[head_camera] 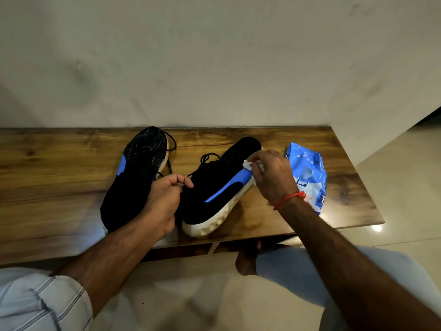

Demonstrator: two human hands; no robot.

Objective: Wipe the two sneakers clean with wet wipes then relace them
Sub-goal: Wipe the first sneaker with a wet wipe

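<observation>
Wiping underway: right hand [272, 177] pinched a wet wipe [248, 166] against the right sneaker [214, 189] mid-tabletop, left hand [164, 199] gripped its collar; left sneaker [136, 177] awaited, relacing outstanding.

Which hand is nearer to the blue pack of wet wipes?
Right. The right hand is just beside the wipes pack; the left hand is across the right sneaker.

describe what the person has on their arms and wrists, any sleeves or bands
The left arm has a light striped shirt sleeve rolled up near the elbow. The right hand has a thin red thread band tied round its wrist. The right forearm is bare; no rings or watch are visible.
</observation>
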